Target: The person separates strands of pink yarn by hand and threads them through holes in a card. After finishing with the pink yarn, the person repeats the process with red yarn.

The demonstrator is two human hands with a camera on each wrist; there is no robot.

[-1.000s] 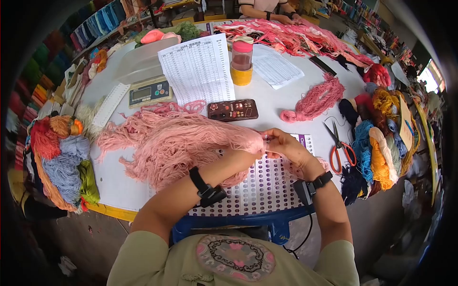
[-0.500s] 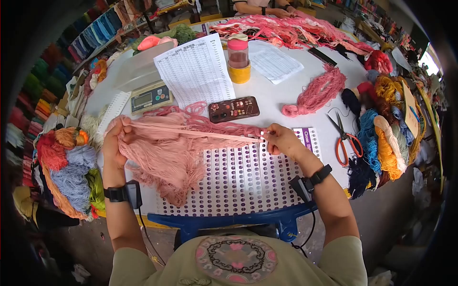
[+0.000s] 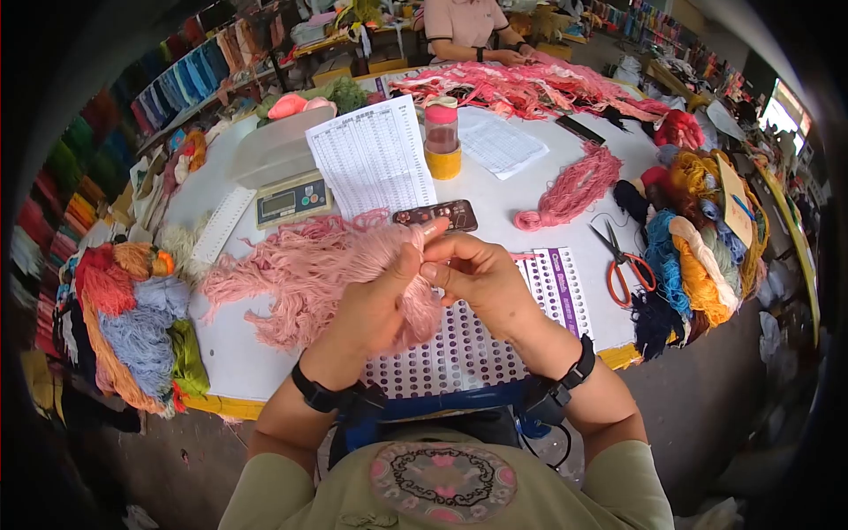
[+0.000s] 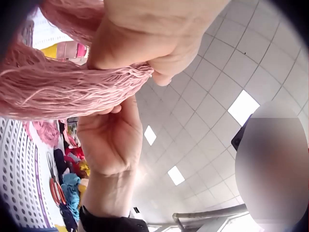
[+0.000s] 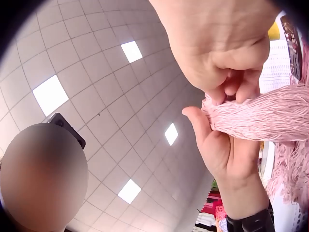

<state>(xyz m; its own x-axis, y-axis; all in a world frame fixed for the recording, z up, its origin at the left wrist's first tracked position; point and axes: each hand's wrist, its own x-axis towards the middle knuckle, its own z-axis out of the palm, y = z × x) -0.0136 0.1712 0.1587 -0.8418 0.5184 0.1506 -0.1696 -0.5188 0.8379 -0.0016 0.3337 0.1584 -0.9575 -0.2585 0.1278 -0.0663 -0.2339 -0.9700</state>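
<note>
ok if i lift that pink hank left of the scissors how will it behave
The pink hank will probably droop, as its strands spread loosely at the far end. The narrower near end may hold together better. Being thread, it is likely light for its bulk.

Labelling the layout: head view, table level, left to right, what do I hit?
Blue-grey yarn → perforated white strip → scale → left hand gripping pale pink yarn → right hand → scissors → bright blue yarn.
</note>
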